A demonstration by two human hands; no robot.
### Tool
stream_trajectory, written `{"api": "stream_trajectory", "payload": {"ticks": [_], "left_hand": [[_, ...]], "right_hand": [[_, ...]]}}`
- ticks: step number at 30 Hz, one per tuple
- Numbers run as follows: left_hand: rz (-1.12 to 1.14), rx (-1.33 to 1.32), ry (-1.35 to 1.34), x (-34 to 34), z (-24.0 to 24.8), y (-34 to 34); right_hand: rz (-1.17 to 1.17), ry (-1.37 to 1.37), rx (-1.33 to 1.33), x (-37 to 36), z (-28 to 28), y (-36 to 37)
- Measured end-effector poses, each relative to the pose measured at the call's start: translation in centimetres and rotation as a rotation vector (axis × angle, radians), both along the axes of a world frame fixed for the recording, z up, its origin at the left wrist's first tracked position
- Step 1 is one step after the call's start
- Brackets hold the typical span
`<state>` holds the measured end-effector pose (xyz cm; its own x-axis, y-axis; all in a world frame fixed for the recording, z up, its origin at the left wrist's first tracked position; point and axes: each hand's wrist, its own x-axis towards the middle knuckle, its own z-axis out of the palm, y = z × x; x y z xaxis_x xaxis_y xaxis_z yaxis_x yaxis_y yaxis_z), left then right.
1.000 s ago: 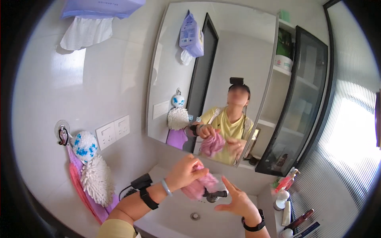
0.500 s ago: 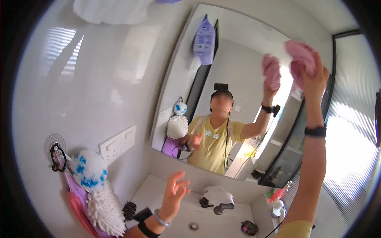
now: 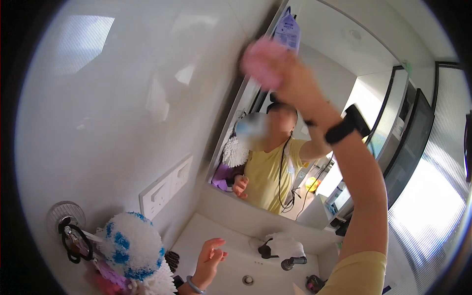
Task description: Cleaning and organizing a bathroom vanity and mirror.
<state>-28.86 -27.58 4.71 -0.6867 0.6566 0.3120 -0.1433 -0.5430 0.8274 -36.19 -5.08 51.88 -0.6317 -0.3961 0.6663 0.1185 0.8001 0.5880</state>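
Note:
My right hand (image 3: 300,81) grips a pink cloth (image 3: 265,63), blurred by motion. The arm reaches up across the mirror (image 3: 327,61), and the cloth is at the mirror's upper left edge; I cannot tell how firmly it touches. Low in view, my left hand (image 3: 208,260) hovers over the white sink (image 3: 226,275), its fingers loosely bent and apart, with nothing in them. The mirror reflects a person in a yellow shirt and a purple pack.
On the left wall, a hook (image 3: 69,221) holds a white and blue fluffy ball (image 3: 132,241). White sockets (image 3: 164,189) sit beside it. A dark faucet (image 3: 292,263) with a white cloth (image 3: 286,244) stands behind the drain. Ribbed glass (image 3: 432,196) is at right.
My right hand has swept the pink cloth leftward across the mirror, from its right side to its upper left edge. My left hand is slightly lower. The view has shifted.

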Motion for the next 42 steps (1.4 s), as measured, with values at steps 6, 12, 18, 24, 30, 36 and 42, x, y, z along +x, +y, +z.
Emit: {"api": "stream_trajectory", "payload": {"ticks": [6,12,18,24,30,36,42], "left_hand": [[-0.064,-0.016,-0.088,-0.7,-1.1,-1.5],[-0.121,-0.045,-0.229,-0.8,-4.3,-1.3],[-0.105,0.003,-0.21,-1.2,-4.0,-1.3],[-0.112,0.01,-0.191,0.5,-4.0,-1.5],[-0.189,-0.07,-0.12,2.9,-1.5,-1.7],[-0.193,-0.166,-0.1,4.3,-1.3,-2.1],[-0.14,-0.169,-0.07,4.9,-1.0,-1.8]], "right_hand": [[0.071,-0.246,0.521,4.3,-7.1,-1.5],[-0.38,0.729,0.086,9.2,13.6,1.2],[-0.406,0.701,0.048,3.4,20.2,-1.8],[-0.561,0.332,0.568,0.8,10.7,-4.0],[-0.023,-0.408,0.424,4.1,-16.2,-2.2],[-0.14,-0.377,0.18,8.3,-16.4,2.6],[-0.577,0.277,0.388,18.6,13.2,8.7]]}}
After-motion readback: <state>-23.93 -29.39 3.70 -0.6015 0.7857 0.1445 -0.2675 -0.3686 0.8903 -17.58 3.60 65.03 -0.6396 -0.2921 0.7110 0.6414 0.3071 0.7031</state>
